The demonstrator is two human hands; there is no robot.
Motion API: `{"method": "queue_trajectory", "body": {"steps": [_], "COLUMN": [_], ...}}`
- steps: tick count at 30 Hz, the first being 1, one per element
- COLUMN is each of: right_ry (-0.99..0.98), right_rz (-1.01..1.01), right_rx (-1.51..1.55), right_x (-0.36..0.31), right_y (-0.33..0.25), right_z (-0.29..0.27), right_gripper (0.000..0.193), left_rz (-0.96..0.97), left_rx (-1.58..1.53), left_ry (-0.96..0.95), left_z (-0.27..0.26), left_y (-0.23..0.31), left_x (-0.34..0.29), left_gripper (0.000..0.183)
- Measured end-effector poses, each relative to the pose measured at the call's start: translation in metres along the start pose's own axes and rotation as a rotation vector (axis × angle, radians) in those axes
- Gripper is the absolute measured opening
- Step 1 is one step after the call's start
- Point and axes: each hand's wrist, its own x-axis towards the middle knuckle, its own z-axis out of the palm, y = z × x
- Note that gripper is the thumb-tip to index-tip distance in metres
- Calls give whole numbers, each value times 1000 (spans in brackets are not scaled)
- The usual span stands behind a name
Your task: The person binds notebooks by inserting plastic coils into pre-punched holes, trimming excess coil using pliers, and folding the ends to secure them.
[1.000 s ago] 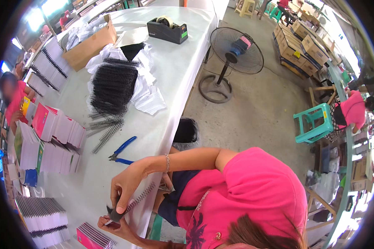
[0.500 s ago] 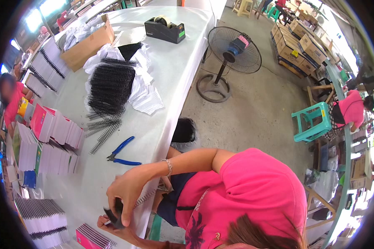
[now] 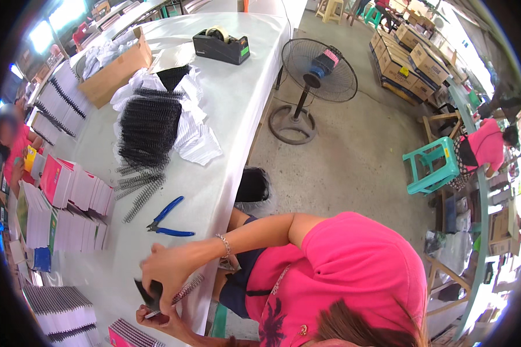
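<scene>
Both my hands are at the near edge of the white table (image 3: pixel 237 98). My right hand (image 3: pixel 167 267), with a bracelet at the wrist, grips the top of a small black-covered notebook (image 3: pixel 149 294). My left hand (image 3: pixel 156 319) holds the same notebook from below. A spiral binding coil (image 3: pixel 188 287) runs along the notebook's edge and sticks out to the right of my fingers. Blue-handled pliers (image 3: pixel 168 222) lie on the table just beyond my right hand.
Loose coils (image 3: pixel 136 185) and a heap of black coils (image 3: pixel 147 130) on white paper lie farther up the table. Notebook stacks (image 3: pixel 69 202) line the left, with a cardboard box (image 3: pixel 113 72), a tape dispenser (image 3: pixel 220 46), a floor fan (image 3: pixel 318 72) and a teal stool (image 3: pixel 431 168) beyond. Another person (image 3: pixel 11 144) sits far left.
My right hand has slid down the notebook toward my left hand and now covers more of it. The coil sticks out less far.
</scene>
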Motion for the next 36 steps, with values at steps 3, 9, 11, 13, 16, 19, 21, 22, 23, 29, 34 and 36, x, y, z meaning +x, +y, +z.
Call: {"method": "queue_trajectory", "body": {"steps": [3, 9, 11, 13, 16, 19, 21, 22, 23, 29, 34, 36], "right_ry": [263, -183, -145, -44, -366, -40, 21, 65, 25, -249, -362, -352], "right_rz": [-42, 94, 51, -80, 15, 67, 168, 158, 116, 120, 78, 98], "right_rx": [-172, 325, 318, 145, 432, 200, -218, -359, -155, 264, 448, 421], "right_x": [5, -13, -12, -3, 1, -2, 9, 10, 11, 14, 18, 22], "right_y": [21, -7, -5, 2, -21, -3, 19, 19, 21, 7, 7, 8], "right_z": [11, -23, -25, 0, -13, -6, -10, -11, -11, -11, -12, -6], "right_gripper": [50, 51, 53, 52, 47, 54, 53, 50, 47, 46, 44, 44], "left_rz": [110, 19, -56, -157, -360, -230, -200, -138, -88, -84, -144, -139], "left_rx": [31, -37, -37, -89, -361, -387, -311, -300, -293, -300, -333, -345], "left_ry": [-11, -65, -21, 47, 221, -32, -72, -71, -87, -80, -74, -75], "left_z": [-5, -1, 3, 14, -32, 4, 4, 12, 12, 7, 14, 15], "left_y": [-12, 0, -1, 7, -35, -4, -5, 6, 12, 21, 25, 24], "left_x": [-1, -4, -2, -6, -9, -2, 3, 7, 11, -3, -1, 0], "left_gripper": [72, 83, 81, 85, 86, 94, 90, 86, 83, 78, 78, 75]}}
